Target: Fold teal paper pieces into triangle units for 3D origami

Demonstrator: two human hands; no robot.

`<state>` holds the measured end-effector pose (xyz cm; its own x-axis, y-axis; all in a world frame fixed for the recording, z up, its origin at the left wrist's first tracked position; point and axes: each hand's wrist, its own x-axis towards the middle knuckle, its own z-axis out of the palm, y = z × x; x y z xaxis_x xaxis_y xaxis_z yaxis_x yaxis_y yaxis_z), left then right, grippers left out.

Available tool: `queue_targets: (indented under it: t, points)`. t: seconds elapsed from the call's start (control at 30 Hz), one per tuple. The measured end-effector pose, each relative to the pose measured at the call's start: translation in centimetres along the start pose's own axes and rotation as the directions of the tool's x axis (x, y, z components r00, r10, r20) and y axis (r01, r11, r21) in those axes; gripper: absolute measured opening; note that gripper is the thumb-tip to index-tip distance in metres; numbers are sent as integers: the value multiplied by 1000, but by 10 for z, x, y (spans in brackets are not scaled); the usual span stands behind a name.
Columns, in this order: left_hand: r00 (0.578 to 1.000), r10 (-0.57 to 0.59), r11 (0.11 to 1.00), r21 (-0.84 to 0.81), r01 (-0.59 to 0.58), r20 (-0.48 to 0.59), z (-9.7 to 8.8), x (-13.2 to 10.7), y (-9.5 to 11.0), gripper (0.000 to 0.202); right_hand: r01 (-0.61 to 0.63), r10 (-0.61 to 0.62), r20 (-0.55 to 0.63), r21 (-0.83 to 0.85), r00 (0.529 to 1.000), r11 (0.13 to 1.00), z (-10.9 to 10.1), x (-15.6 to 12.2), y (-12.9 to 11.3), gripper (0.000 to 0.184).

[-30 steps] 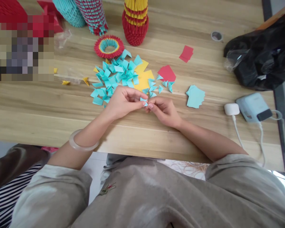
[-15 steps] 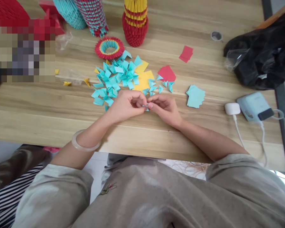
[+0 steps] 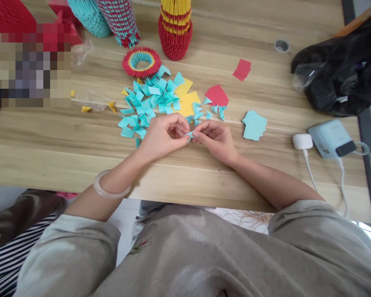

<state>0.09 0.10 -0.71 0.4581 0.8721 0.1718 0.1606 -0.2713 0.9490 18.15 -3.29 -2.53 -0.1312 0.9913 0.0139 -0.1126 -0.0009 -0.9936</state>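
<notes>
Between my two hands is a small folded light-blue paper piece (image 3: 190, 135). My left hand (image 3: 163, 134) pinches its left side with thumb and finger. From the other side my right hand (image 3: 217, 140) pinches it too; the fingertips partly cover the paper. A pile of folded light-blue paper pieces (image 3: 154, 95) lies just beyond my left hand. Smaller blue triangular pieces (image 3: 209, 115) are scattered beyond my right hand. Yellow paper sheets (image 3: 188, 104) and red paper sheets (image 3: 217, 96) lie behind them. To the right rests a stack of light-blue paper (image 3: 254, 126).
A red, yellow and blue paper ring (image 3: 142, 62) lies behind the pile, near a red-and-yellow folded-paper vase (image 3: 175, 33). Red slips (image 3: 242, 69) lie farther back. On the right are a black plastic bag (image 3: 336, 74), a white charger (image 3: 302, 141) and a pale-blue device (image 3: 331, 138) with cables.
The blue paper piece between my fingertips has turned and shows more of its surface. My hands have barely moved.
</notes>
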Motion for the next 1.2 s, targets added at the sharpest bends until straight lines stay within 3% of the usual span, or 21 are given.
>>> queue_targets:
  t: [0.33,0.47,0.53,0.63,0.7,0.93,1.1,1.2]
  points:
    - [998,10,999,35,-8,-63,-1,1,-3,10,-27,27,-13,41,1000,999,-2,2,0,34]
    - [997,48,997,57,-44,-66,-1,1,-2,10,-32,33,-24,48,999,998,-2,3,0,34]
    - [991,127,982,148,-118,-51,-1,-1,-2,9,-24,25,-30,33,999,999,-3,2,0,33]
    - [940,340,885,332,-327,20,-2,-2,-3,11,-8,9,-35,22,999,1000,-3,1,0,31]
    - [907,416,821,401,-407,69,-3,-3,-5,12,-16,16,-38,15,999,1000,-3,0,0,30]
    - [888,458,788,442,-428,42,-1,-3,-7,13,-58,63,-78,60,995,996,0,0,-2,30]
    - [812,561,678,473,-563,162,0,-5,-6,14,-55,58,-99,36,993,998,0,-1,-2,29]
    - [818,545,654,518,-551,183,0,-6,-7,15,-55,60,-111,47,992,997,1,-2,-2,32]
